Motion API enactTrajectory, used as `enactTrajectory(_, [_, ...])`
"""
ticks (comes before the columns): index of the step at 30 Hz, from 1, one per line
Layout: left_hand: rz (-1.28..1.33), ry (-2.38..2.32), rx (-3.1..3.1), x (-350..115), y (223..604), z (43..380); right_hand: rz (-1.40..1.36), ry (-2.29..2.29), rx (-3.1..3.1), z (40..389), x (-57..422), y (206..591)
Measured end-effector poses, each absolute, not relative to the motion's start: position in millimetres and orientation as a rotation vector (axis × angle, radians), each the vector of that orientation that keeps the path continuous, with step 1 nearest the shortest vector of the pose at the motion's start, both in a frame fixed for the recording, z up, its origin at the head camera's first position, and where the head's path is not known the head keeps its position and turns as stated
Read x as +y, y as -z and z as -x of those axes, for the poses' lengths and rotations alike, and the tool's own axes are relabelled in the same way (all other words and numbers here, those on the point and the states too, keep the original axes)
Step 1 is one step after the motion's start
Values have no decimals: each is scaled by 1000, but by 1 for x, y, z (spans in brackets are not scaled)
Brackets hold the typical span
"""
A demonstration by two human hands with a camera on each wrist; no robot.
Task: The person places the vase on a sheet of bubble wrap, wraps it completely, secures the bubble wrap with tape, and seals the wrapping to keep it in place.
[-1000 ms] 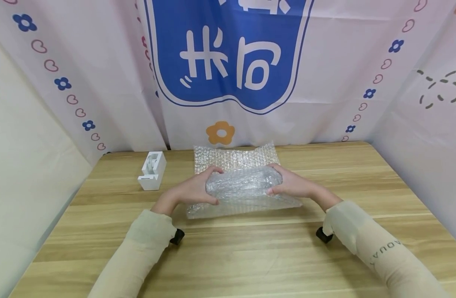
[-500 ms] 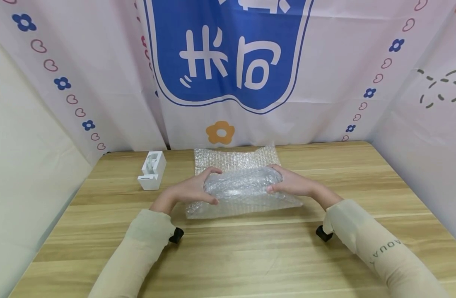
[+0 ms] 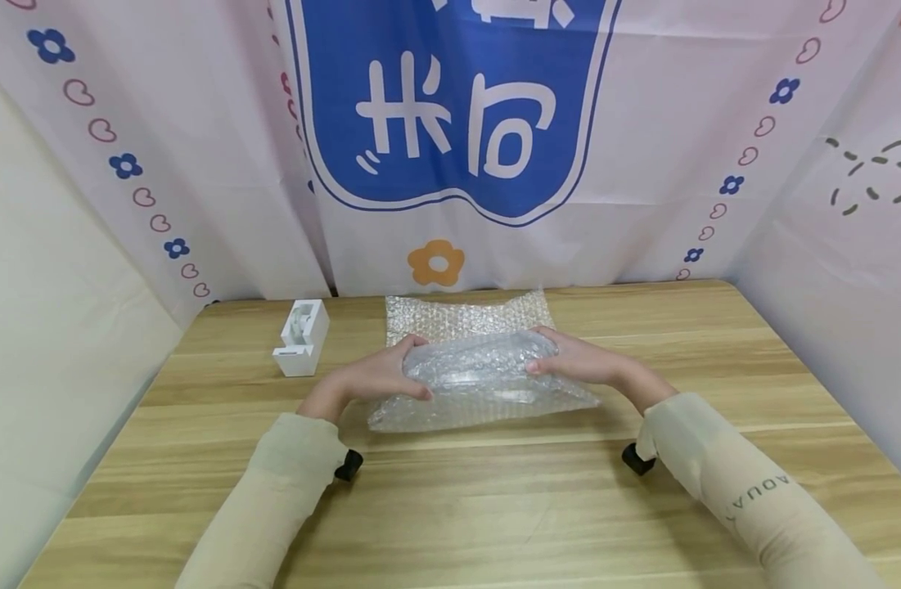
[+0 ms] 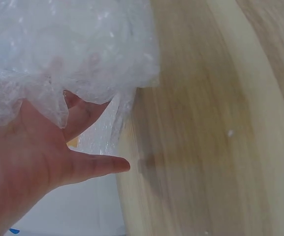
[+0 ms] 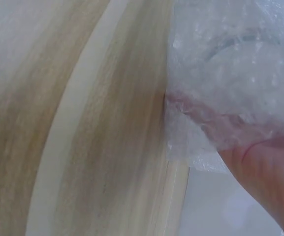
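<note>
A thick bundle of clear bubble wrap (image 3: 479, 360) lies across the middle of the table, with a loose flap toward me and a flat sheet end (image 3: 457, 319) behind it. Through the layers a curved rim shows faintly in the right wrist view; what is inside cannot be told. At the bundle's left end my left hand (image 3: 376, 375) cups it with spread fingers. The thumb (image 4: 102, 165) is straight and stands off the wrap, while the other fingers are partly hidden behind plastic. My right hand (image 3: 586, 360) holds the right end, thumb on top and fingers behind.
A white tape dispenser (image 3: 303, 337) stands at the table's back left. Behind the wooden table (image 3: 479, 515) hangs a printed cloth (image 3: 664, 147). Pale walls close in both sides. A black wrist device (image 3: 639, 460) sits under each sleeve.
My right thumb has crept slightly up and back over the bundle. The fingers of my left hand have shifted a little to the left. The bundle stays in nearly the same place.
</note>
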State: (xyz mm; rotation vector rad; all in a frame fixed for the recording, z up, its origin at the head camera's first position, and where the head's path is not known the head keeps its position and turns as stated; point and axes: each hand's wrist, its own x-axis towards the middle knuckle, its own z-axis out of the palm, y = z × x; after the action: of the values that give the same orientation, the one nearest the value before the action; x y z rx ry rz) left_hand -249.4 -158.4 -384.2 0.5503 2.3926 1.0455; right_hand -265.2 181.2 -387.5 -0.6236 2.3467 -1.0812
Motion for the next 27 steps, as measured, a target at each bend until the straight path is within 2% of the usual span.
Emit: enactTrajectory(27, [-516,-985,2419,-162,381,247,586,1064,2348,260,184,382])
